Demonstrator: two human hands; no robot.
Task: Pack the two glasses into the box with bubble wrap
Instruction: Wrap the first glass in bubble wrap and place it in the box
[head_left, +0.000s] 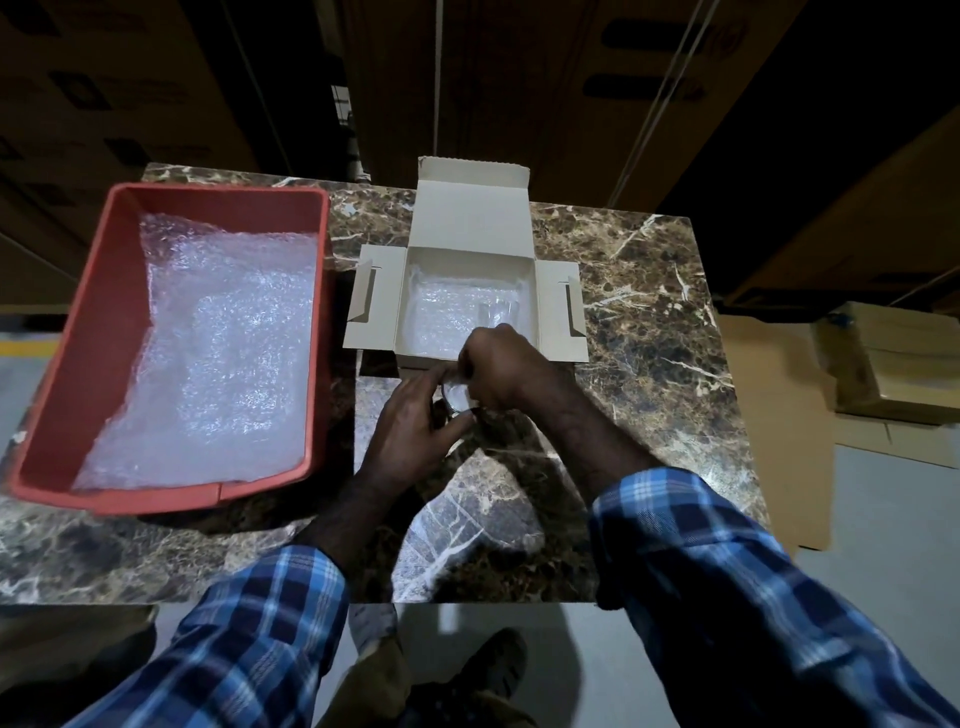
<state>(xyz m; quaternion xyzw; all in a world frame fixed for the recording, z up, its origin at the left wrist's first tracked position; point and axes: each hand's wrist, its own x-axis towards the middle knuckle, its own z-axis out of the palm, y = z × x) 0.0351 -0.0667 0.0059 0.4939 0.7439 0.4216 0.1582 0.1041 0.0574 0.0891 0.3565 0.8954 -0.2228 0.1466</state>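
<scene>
At the left edge of the marble table (649, 291) stands a red bin (67, 374), its floor covered by loose bubble wrap (218, 353); it is well apart from both hands. Toward the middle of the far edge sits the open cardboard box (470, 223), lid and side flaps folded outward. Its floor carries a bubble wrap lining (441, 312), and one clear glass (497, 312) appears to stand on it already, toward the box's right wall; its outline is faint. Just in front of the box's near wall, the left hand (410, 431) curls around the second glass (457, 397) from the left, fingers and thumb wrapped on its side. The right hand (506, 366) covers the same glass from the right and above, fingers curled down at its rim; whether it bears the glass or only steadies it cannot be told. Only a small part of the glass shows between the hands, so its long axis is uncertain; the visible round face suggests it is tilted toward the viewer. The box opening lies directly beyond the grip, toward the far edge, and the free space in it is on the left side of the lining. Both hands are about equally near; the coming move is probably a short forward carry over the near wall.
</scene>
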